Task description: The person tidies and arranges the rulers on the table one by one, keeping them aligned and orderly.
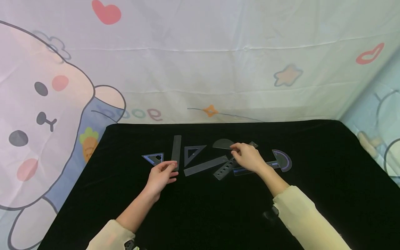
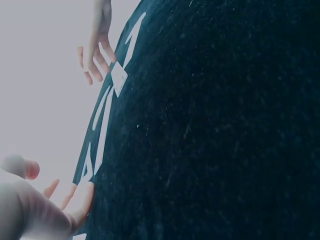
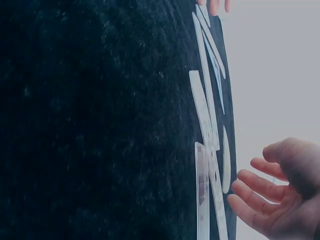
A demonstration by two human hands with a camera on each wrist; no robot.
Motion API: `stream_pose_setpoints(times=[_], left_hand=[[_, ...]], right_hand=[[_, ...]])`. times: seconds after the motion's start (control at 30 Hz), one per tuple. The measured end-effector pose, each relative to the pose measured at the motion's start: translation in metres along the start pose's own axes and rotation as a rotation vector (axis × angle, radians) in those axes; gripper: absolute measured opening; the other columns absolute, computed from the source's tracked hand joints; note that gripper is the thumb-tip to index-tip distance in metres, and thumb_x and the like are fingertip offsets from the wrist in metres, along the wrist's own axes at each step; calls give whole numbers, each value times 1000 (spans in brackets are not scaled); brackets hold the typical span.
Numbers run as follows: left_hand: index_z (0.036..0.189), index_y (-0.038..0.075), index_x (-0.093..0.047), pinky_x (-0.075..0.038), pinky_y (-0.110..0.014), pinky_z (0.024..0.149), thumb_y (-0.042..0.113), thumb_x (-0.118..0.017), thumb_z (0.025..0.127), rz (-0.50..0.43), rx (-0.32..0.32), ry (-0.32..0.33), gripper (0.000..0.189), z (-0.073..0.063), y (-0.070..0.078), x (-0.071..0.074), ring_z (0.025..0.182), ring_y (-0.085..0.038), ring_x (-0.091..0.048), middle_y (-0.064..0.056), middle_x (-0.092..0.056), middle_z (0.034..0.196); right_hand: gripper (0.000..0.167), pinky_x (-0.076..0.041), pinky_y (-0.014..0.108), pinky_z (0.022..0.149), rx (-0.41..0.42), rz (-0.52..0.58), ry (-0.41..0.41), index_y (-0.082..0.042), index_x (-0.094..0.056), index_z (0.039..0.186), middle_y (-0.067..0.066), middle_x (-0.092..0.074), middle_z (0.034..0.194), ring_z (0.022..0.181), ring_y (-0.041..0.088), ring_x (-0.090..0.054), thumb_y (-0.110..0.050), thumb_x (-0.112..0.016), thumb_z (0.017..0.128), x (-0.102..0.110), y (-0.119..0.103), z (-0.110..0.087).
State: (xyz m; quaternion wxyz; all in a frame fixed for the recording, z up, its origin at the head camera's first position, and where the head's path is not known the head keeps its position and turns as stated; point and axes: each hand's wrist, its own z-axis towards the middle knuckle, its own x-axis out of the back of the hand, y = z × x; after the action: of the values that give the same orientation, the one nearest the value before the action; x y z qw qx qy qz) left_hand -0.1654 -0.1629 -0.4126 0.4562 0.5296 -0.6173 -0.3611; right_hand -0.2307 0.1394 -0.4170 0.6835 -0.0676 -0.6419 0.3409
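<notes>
My left hand [image 1: 160, 177] is at the near end of an upright-lying clear ruler [image 1: 176, 148], fingers loosely bent; whether they touch it I cannot tell. A small blue-marked set square [image 1: 160, 158] lies left of it and a larger set square [image 1: 187, 156] to its right. My right hand [image 1: 248, 157] hovers by the clear protractor [image 1: 222, 143], its relaxed fingers holding nothing in the right wrist view. Below that hand, a ruler with holes [image 1: 223, 171] crosses near a slanted clear ruler [image 1: 204, 166] and a blue-marked ruler with a rounded protractor end [image 1: 283, 161].
A black cloth [image 1: 200, 215] covers the table. Behind it hangs a pale printed curtain [image 1: 200, 69] with a cartoon animal at left. Another curtain [image 1: 384, 114] hangs along the right side.
</notes>
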Motion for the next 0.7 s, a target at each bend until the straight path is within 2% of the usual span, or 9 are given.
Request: stream_pose_setpoints(times=[0.23,0.43,0.7], left_hand=[[125,8,-52,-54,-32,81,23,-44,97,3,16,13,33,3,1,-8,104,-26,-59,-16,-53,125],[124,8,-53,-54,-33,80,23,-43,97,14,30,17,32,3,2,-11,102,-27,-60,-16,-53,124],[125,7,-51,-55,-33,80,22,-43,97,-8,67,3,34,3,5,-13,104,-29,-59,-18,-52,126]], right_hand=[[27,-49,31,63,-14,38,-34,0,-60,113,12,-65,97,74,17,-58,-13,-52,91,-6,-4,2],[28,-52,38,74,-41,61,-56,-1,-60,114,13,-66,101,86,23,-62,-14,-51,91,-13,-6,2],[27,-52,37,75,-62,85,-54,-1,-60,114,13,-66,102,90,25,-63,-13,-52,91,-17,-10,7]])
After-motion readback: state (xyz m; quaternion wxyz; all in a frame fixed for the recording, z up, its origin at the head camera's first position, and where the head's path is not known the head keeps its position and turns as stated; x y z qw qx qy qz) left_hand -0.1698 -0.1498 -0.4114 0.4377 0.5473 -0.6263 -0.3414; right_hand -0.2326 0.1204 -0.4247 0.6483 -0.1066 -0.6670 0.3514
